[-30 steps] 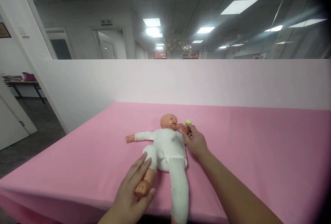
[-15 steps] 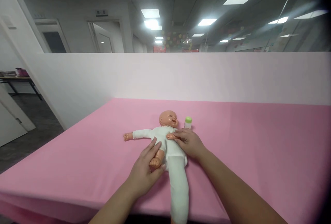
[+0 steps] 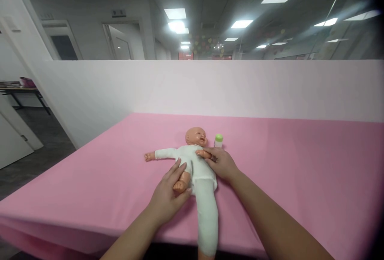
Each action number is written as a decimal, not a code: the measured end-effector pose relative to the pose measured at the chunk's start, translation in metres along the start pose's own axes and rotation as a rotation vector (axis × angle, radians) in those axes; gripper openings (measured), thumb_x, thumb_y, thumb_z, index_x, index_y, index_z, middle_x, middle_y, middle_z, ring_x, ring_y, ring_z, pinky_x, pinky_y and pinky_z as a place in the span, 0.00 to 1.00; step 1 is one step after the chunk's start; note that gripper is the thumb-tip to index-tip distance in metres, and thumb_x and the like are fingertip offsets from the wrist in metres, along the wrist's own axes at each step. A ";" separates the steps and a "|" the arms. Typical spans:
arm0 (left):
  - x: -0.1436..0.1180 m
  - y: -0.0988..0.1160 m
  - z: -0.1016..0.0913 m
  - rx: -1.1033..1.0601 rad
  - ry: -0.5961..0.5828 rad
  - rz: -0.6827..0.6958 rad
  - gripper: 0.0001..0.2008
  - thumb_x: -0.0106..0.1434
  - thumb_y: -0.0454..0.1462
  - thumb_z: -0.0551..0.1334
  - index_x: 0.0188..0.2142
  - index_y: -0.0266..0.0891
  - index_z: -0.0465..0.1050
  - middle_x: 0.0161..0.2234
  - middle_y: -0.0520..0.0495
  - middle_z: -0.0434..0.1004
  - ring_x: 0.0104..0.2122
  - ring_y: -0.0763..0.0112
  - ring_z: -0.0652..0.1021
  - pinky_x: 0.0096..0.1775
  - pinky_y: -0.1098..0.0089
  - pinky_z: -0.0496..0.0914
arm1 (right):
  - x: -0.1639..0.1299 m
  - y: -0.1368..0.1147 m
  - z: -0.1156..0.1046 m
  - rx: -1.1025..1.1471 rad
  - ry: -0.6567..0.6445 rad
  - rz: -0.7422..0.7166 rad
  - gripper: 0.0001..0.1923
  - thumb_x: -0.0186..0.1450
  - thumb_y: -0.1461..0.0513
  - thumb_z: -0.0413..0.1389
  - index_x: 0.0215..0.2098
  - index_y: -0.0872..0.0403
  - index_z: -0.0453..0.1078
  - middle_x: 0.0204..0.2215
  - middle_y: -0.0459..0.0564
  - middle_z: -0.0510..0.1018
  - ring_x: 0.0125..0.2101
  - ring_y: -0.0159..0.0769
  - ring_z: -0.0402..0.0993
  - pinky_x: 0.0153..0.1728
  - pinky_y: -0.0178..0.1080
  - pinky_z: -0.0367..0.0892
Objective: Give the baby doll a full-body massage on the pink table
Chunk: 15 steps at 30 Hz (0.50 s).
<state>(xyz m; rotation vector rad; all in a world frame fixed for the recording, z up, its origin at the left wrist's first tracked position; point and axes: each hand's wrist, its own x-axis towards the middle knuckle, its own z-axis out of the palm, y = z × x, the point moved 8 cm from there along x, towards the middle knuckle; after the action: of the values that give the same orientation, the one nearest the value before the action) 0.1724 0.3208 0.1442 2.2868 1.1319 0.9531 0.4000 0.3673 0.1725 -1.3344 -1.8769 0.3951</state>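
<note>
A baby doll (image 3: 204, 168) with a white cloth body lies on its back on the pink cloth, its head away from me and turned to the right. My left hand (image 3: 168, 198) wraps round the doll's bent leg, fingers along one side and thumb at the other, the bare foot (image 3: 180, 187) showing between them. Over the chest, my right hand (image 3: 222, 164) grips the doll's other arm near its small hand (image 3: 203, 154). The doll's straight leg (image 3: 207, 216) points toward me, and its free arm (image 3: 165, 153) stretches out to the left.
A small bottle with a green cap (image 3: 219, 141) stands beside the doll's head. Pink cloth (image 3: 90, 184) covers the table, whose front edge is close to me. A white partition (image 3: 240, 88) with glass above rises behind. Far left is a desk (image 3: 18, 90).
My right hand has shifted slightly, and the doll's small hand has moved a little up and right with more of its forearm showing. My left hand stays round the bent leg.
</note>
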 end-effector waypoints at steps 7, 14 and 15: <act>-0.006 -0.001 -0.002 0.018 0.037 0.006 0.36 0.66 0.39 0.65 0.71 0.52 0.56 0.73 0.45 0.49 0.71 0.50 0.57 0.67 0.47 0.58 | -0.005 0.048 -0.014 0.115 0.191 0.222 0.24 0.66 0.55 0.59 0.60 0.44 0.72 0.51 0.46 0.81 0.48 0.43 0.78 0.51 0.44 0.73; -0.019 0.002 -0.009 0.049 0.065 0.024 0.35 0.66 0.38 0.64 0.71 0.51 0.57 0.73 0.44 0.50 0.70 0.52 0.59 0.66 0.49 0.61 | -0.011 0.095 -0.029 0.291 0.373 0.382 0.26 0.66 0.48 0.57 0.59 0.48 0.70 0.47 0.49 0.82 0.44 0.41 0.80 0.44 0.40 0.76; -0.023 0.004 -0.010 0.057 0.075 0.035 0.34 0.66 0.38 0.64 0.70 0.51 0.58 0.73 0.44 0.51 0.69 0.52 0.60 0.66 0.50 0.62 | -0.011 0.103 -0.031 0.292 0.392 0.420 0.27 0.66 0.48 0.57 0.60 0.49 0.70 0.47 0.50 0.82 0.44 0.42 0.81 0.43 0.40 0.76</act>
<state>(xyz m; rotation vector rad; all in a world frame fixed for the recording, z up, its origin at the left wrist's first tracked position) 0.1567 0.3003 0.1442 2.3407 1.1669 1.0405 0.4920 0.3926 0.1214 -1.4737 -1.1682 0.5509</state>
